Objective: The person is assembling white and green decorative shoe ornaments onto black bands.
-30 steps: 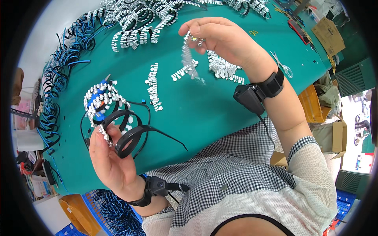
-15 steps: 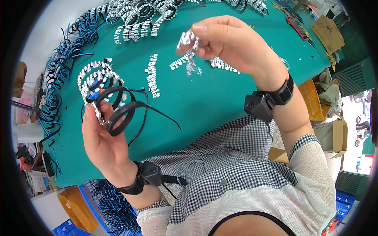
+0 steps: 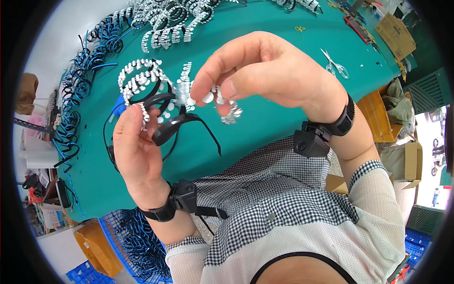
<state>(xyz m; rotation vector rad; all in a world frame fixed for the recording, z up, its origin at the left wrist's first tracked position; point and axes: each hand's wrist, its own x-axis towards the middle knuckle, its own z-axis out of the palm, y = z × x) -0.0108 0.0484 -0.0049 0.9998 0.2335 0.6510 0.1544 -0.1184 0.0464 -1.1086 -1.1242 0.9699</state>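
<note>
My left hand [image 3: 137, 149] is closed round a coiled black strip [image 3: 172, 127] whose upper loops are lined with silver-white beads [image 3: 137, 85]. Its bare black tail hangs down to the right. Just right of the coil, my right hand [image 3: 269, 71] is closed, pinching a short, shiny silver bead strip [image 3: 231, 113] with thumb and fingers. Part of that strip is hidden by the fingers. Behind the hands, a straight row of silver-white beads [image 3: 186, 73] lies on the green table [image 3: 265, 146].
A heap of silver-beaded coils [image 3: 165, 21] covers the far side. Blue-and-black coiled strips [image 3: 73, 85] line the left edge. Scissors [image 3: 334, 66] and a red-edged device [image 3: 358, 29] lie at the far right. A blue basket [image 3: 106, 232] of dark strips stands below the table's near left.
My right hand has come down and left with the silver strip, close to the coil. My left hand has moved slightly right with the coil. The scissors have come into view.
</note>
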